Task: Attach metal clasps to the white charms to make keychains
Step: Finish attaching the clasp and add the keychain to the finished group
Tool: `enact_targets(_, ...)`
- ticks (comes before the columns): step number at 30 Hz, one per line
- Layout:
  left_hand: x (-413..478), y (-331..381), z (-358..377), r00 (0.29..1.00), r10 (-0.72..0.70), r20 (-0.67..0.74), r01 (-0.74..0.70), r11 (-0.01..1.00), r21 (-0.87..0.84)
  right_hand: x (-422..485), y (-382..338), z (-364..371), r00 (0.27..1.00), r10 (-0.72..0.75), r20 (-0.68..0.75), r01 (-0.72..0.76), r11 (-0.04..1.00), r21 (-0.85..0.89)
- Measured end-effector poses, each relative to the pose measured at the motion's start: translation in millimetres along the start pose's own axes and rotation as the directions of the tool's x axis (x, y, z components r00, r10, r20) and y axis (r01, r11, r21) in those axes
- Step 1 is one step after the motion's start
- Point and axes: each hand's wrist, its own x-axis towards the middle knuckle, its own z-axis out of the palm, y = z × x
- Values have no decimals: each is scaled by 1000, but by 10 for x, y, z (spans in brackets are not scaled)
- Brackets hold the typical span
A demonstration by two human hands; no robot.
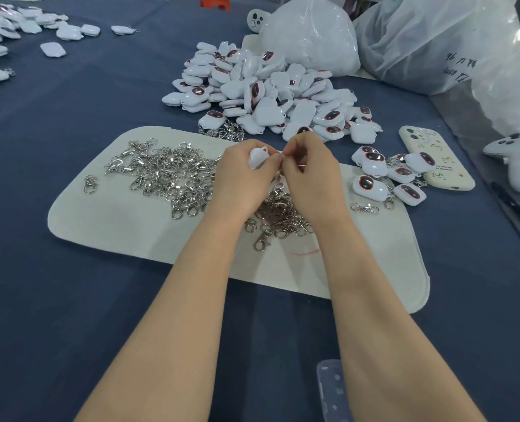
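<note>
My left hand [240,178] holds a white charm [257,156] above the white felt mat [124,226]. My right hand [312,175] pinches a small metal clasp part at the charm's edge; the clasp is mostly hidden by my fingers. Several loose silver clasps [167,175] lie heaped on the mat to the left and under my hands. A large pile of white charms [268,89] with dark oval windows sits behind the mat. Several charms with clasps on them [386,175] lie at the mat's right end.
A cream phone [435,159] lies right of the mat. Big clear plastic bags [405,41] stand at the back right. More white charms [24,25] are scattered far left on the blue cloth. A clear plastic item [333,391] lies near the front edge.
</note>
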Motion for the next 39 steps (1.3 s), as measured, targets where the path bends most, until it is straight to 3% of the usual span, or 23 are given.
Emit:
enact_targets(10, -13, -2, 18, 999, -35, 1, 35, 999, -15, 15, -16, -9, 998, 17, -61, -15, 999, 43)
enact_targets(16, 3, 1, -13, 991, -133, 34, 137, 978, -155, -10, -43, 2, 999, -36, -31, 37, 998, 47)
enact_targets(24, 7, 8, -9, 988, -153, 14, 152, 954, -257, 4, -83, -7, 1000, 3, -28, 1, 987, 158)
enact_targets(29, 17, -9, -1, 986, -165, -1, 160, 959, -235, -1, -98, -15, 998, 41, -41, -32, 980, 198)
enact_targets(34, 24, -14, -7, 988, -152, -18, 144, 964, -222, 20, -65, -51, 996, 87, 36, -89, 994, 67)
enact_targets(39, 27, -30, 0, 993, -118, -11, 114, 975, -190, 11, -96, -35, 995, 84, 44, -88, 992, 87)
